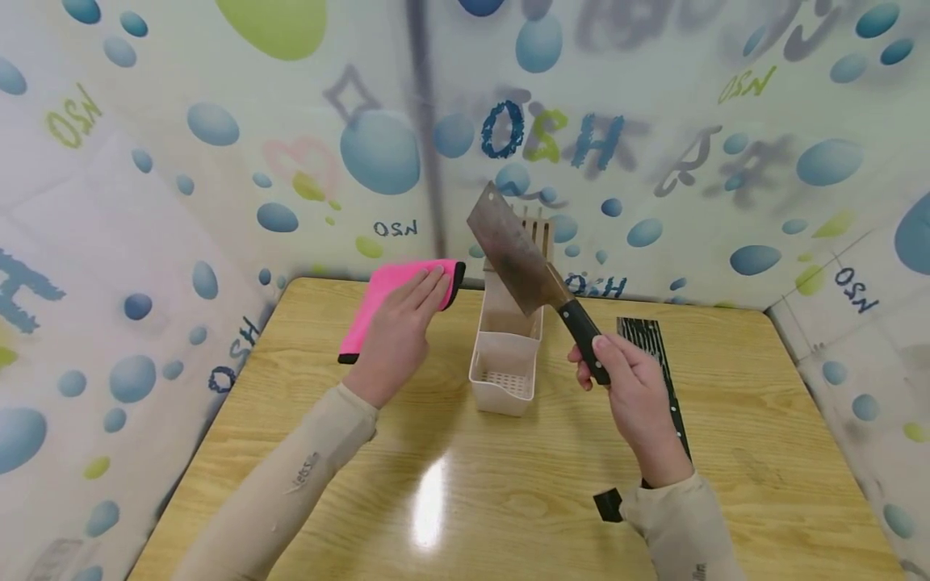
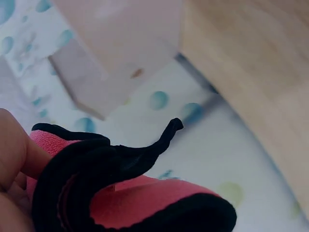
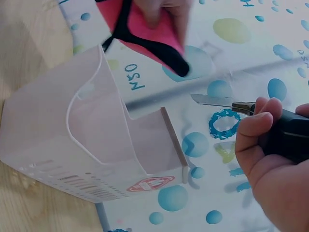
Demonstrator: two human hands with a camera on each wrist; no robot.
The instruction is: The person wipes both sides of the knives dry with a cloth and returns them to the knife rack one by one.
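Note:
My left hand (image 1: 395, 339) grips a folded pink cloth (image 1: 378, 294) with black edging, raised at the table's back left. Fingers and thumb are on either side of the cloth (image 2: 145, 198) in the left wrist view. My right hand (image 1: 639, 395) holds a cleaver (image 1: 512, 250) by its black riveted handle, the broad blade tilted up and to the left. Blade and cloth are apart. Behind and below the blade stands a white plastic knife holder (image 1: 501, 397) with a perforated front compartment; the blade hides part of its slotted back section. In the right wrist view the holder (image 3: 43, 121) looms close.
A black knife (image 1: 643, 332) with light streaks on its blade lies at the right of the wooden table (image 1: 523, 500), partly covered by my right hand. A small black piece (image 1: 608, 505) shows beside the right sleeve. Patterned walls (image 1: 639, 186) enclose the back and sides.

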